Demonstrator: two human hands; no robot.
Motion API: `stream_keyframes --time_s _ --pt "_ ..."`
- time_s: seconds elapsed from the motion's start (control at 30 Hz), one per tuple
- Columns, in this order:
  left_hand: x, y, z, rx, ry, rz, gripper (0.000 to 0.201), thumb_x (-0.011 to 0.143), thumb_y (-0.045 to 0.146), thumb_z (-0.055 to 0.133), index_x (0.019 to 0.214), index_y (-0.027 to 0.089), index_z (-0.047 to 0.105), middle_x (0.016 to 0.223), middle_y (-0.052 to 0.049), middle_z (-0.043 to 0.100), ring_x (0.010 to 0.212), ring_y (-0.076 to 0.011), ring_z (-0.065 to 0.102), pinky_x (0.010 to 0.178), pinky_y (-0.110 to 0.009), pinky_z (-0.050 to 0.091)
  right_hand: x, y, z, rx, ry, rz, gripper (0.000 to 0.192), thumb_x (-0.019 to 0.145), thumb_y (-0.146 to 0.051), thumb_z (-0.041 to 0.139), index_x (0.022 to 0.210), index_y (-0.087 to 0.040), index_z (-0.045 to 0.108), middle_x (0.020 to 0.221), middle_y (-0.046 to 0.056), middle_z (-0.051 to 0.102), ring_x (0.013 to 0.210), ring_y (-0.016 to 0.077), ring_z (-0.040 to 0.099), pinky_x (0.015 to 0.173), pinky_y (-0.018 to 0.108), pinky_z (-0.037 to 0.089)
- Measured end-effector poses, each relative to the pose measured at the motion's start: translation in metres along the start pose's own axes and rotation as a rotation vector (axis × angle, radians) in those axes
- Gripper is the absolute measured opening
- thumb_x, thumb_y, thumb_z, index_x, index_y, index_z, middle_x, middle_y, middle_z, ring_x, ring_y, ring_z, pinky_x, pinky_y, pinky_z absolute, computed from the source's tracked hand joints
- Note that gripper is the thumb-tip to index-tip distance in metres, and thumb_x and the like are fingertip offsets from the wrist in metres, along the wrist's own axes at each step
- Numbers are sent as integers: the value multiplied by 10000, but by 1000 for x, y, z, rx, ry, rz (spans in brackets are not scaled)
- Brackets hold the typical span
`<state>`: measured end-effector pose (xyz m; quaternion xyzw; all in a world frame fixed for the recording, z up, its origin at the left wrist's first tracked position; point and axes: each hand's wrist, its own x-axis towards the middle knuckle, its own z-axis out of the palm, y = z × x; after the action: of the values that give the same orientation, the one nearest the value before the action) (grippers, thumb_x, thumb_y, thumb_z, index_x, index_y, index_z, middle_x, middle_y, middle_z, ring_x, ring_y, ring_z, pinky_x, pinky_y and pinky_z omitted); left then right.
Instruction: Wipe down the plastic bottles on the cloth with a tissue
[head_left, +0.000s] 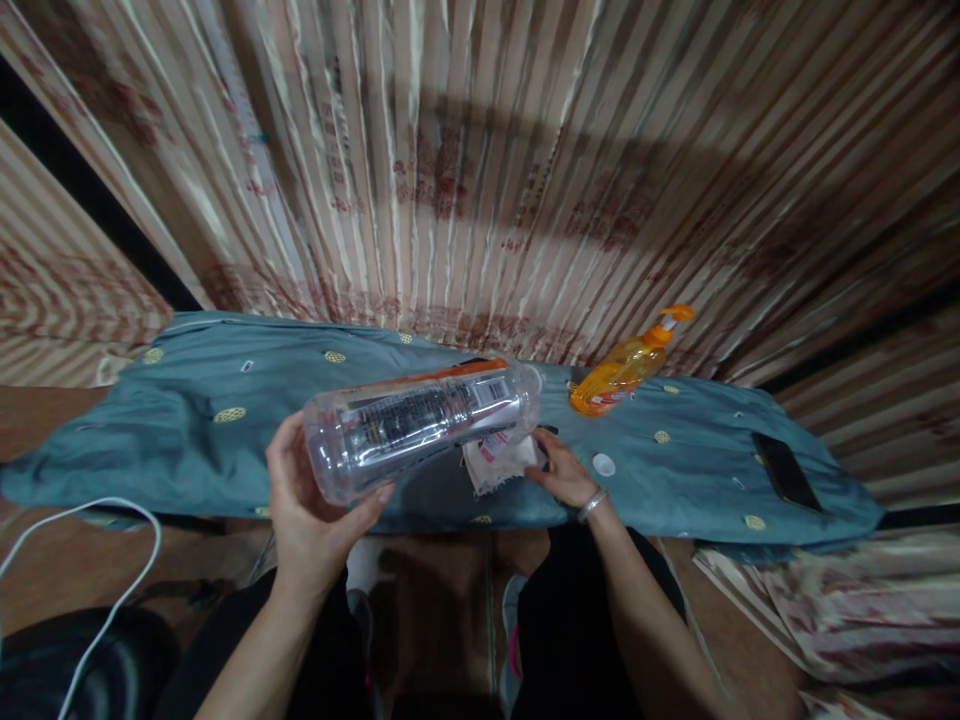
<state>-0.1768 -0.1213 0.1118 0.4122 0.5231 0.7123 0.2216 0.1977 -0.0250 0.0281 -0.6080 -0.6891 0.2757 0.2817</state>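
My left hand (311,525) is wrapped round the base end of a large clear plastic bottle (420,425) with a printed label. The bottle is held nearly level above the table, its uncapped-looking mouth towards the right. Below its neck, my right hand (564,472) pinches a small white cloth (499,462) with pink print and a frayed edge. The bottle hides part of this cloth. Just right of my right hand, a round white cap (604,465) lies on the tablecloth.
A blue-green cloth with yellow motifs covers the narrow table (697,480). An orange pump bottle (619,375) stands behind my right hand. A dark phone (785,470) lies at the right. Pleated curtains (480,180) hang behind; a white cable (124,590) loops at lower left.
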Motion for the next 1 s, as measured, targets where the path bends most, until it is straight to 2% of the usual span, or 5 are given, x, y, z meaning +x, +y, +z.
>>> stream_keyframes --time_s 0.27,0.43,0.6,0.83,1.0 --pt "-1 0 4 7 8 0 1147 527 647 1255 1498 302 751 1495 -166 848 1428 -506 870 1196 -656 785 3 -7 0 -203 46 164 229 859 -331 1006 1020 -306 845 949 21 936 957 351 948 903 430 735" --pt "-1 0 5 -2 10 5 1146 529 660 1254 1498 318 745 1510 -146 844 1439 -488 863 1197 -632 782 8 -16 6 -245 -26 187 441 925 -288 922 675 -328 560 663 -31 765 789 290 865 773 313 595" --pt "0 2 8 -40 22 26 1141 485 576 1271 1464 282 763 1441 -138 863 1339 -435 889 1091 -538 799 8 -18 8 -205 -93 185 445 1015 -200 779 668 -329 532 655 3 754 800 275 868 751 289 561" --pt "-1 3 8 -24 37 13 1145 475 612 1251 1454 301 744 1446 -141 857 1355 -454 885 1122 -576 794 8 -15 -1 -169 -137 200 334 1034 -217 733 734 -319 625 673 -9 753 760 277 845 775 323 597" --pt "-2 -1 7 -38 16 3 1148 504 571 1243 1495 287 738 1495 -161 849 1422 -479 872 1198 -617 775 7 4 -22 -166 44 251 134 1028 -378 827 924 -305 784 895 60 913 955 343 937 892 390 679"
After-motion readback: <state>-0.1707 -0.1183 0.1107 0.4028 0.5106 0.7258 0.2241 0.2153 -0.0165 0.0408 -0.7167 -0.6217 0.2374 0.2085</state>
